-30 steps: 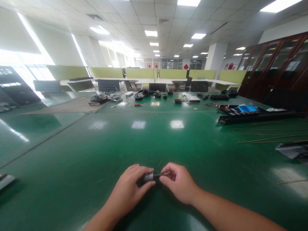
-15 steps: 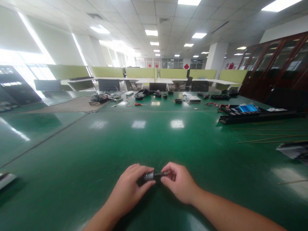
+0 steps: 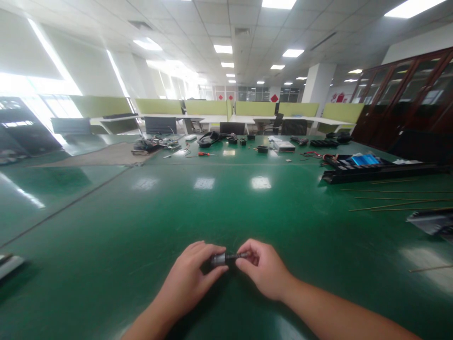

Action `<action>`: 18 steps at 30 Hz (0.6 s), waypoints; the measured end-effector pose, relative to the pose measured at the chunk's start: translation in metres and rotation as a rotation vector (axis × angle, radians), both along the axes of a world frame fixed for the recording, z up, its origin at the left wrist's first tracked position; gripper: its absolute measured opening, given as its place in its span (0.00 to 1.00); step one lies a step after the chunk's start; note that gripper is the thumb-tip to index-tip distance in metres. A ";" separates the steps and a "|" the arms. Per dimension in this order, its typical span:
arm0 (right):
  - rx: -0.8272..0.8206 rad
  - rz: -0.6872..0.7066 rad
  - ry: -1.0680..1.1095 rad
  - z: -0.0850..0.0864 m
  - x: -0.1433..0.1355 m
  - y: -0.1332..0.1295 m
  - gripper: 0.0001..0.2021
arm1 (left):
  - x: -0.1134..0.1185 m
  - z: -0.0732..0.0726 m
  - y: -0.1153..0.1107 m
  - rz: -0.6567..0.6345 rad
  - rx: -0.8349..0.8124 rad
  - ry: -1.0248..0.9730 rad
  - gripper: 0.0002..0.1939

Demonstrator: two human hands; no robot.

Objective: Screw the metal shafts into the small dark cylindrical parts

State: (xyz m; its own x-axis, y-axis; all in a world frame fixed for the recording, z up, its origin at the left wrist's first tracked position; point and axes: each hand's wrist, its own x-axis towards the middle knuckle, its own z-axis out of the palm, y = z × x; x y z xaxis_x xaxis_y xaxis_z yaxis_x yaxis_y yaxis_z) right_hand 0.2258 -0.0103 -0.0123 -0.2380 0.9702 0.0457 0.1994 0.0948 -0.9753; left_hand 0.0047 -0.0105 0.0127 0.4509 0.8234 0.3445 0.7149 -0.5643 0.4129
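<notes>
Low over the near part of the green table, my left hand grips a short grey-and-black cylinder between thumb and fingers. A thin dark rod sticks out of the cylinder's right end, in line with it. My right hand is closed in a pinch on the far end of this rod. The two hands face each other, with a small gap between their fingertips where the rod shows. The cylinder's left end is hidden in my left palm, and the rod's tip is hidden by my right fingers.
The green table spreads around. Toward its back lie an orange-handled screwdriver, a white box and small black trays. To the right are a long black channel and thin rods. A pale object sits at the left edge.
Almost nothing differs. Both hands keep their grips in nearly the same place, and the cylinder and rod have shifted only very slightly.
</notes>
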 end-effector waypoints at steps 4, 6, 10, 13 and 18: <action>-0.007 -0.005 -0.006 0.001 -0.001 -0.001 0.03 | -0.001 -0.002 0.000 0.006 0.012 0.006 0.11; -0.011 -0.008 0.001 0.001 -0.001 -0.001 0.03 | -0.001 -0.002 0.000 0.005 0.012 0.007 0.11; -0.004 -0.005 0.008 0.001 -0.002 -0.001 0.03 | -0.002 -0.003 0.001 0.006 0.006 -0.001 0.12; -0.005 -0.010 0.011 -0.001 -0.002 0.000 0.03 | -0.003 -0.004 0.002 0.012 -0.010 0.003 0.12; -0.006 -0.020 0.021 -0.003 -0.001 0.001 0.04 | -0.004 -0.005 0.003 0.021 -0.018 0.001 0.13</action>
